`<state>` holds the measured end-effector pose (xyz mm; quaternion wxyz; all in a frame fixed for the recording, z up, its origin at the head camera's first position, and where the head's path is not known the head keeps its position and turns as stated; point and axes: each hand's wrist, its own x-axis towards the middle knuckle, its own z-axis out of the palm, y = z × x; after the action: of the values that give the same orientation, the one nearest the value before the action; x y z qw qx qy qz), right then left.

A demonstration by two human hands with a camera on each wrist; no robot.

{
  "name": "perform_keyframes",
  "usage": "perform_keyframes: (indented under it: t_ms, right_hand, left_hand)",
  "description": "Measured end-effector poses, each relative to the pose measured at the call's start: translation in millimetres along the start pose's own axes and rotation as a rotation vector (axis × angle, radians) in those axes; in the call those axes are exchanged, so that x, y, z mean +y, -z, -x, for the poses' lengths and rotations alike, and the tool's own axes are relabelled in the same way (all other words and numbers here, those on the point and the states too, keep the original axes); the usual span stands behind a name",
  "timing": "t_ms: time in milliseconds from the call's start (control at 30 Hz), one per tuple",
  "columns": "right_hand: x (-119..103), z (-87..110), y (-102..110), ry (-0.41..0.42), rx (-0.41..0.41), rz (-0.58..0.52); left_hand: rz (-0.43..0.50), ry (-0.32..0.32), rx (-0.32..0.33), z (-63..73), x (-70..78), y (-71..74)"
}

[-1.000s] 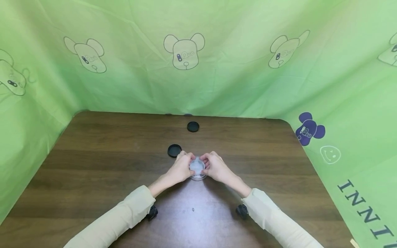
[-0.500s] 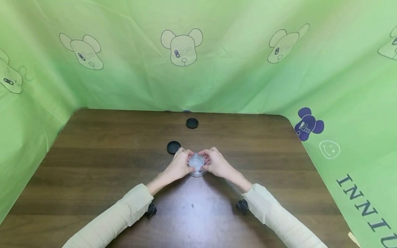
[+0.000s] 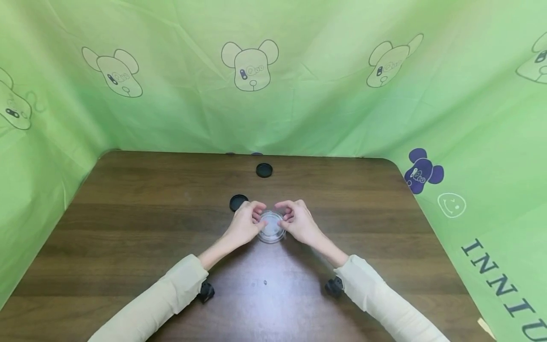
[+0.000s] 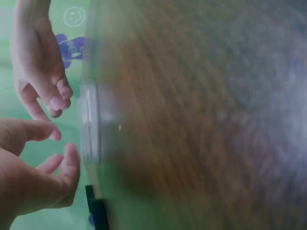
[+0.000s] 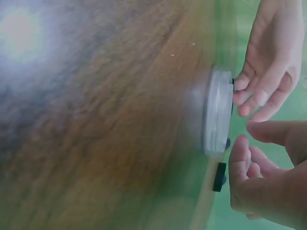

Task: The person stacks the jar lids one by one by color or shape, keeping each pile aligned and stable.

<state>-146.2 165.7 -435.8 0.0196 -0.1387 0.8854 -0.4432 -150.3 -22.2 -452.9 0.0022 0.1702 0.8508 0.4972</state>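
Note:
A clear, round, shallow dish (image 3: 271,232) rests on the table in front of me. Edge-on in the left wrist view, the dish (image 4: 90,122) looks like stacked see-through layers. My left hand (image 3: 243,224) hovers at its left side, thumb and fingers parted with nothing between them. Across from it, my right hand (image 3: 301,223) is likewise parted and holds nothing, its thumb over the dish's right rim in the head view. The right wrist view shows a gap between the fingertips and the dish (image 5: 218,112). Just behind my left hand lies a shallow black round lid (image 3: 238,203).
A second black round lid (image 3: 264,170) lies farther back, near the table's rear edge. A tiny speck (image 3: 265,282) sits on the brown wooden table (image 3: 141,204) toward me. Green printed cloth (image 3: 179,114) hangs around the back and sides.
Both hands held the upper clear disc between their fingertips earlier. They have let go of it and moved slightly apart, while it rests on the clear piece below. The black lids stay put.

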Motion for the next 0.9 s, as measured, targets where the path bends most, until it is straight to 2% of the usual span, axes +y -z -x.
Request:
perform_keyframes:
  t_ms: [167, 467, 567, 667, 800, 900]
  right_hand:
    - [-5.9, -8.8, -1.3, 0.02, 0.037, -0.029]
    - [-17.8, -44.3, -9.0, 0.077, -0.049, -0.074]
    - [-16.7, -55.3, -13.8, 0.067, -0.114, -0.085]
    - [-15.3, -63.3, -20.2, 0.034, -0.184, -0.085]
    - [-16.5, -71.4, -28.7, -0.008, -0.243, -0.063]
    - [-18.1, -76.3, -34.4, -0.016, -0.276, -0.026]
  left_hand:
    - [0.069, -0.017, 0.102, -1.6, -4.0, 15.8]
    - [0.047, 0.046, 0.17, -6.6, -18.5, 46.9]
    - [0.015, 0.095, 0.159, -8.8, -23.2, 54.3]
    - [-0.015, 0.14, 0.118, -11.0, -28.2, 58.7]
    - [-0.06, 0.157, 0.051, -13.9, -34.0, 59.3]
    - [-0.077, 0.164, 0.027, -14.7, -37.6, 56.7]
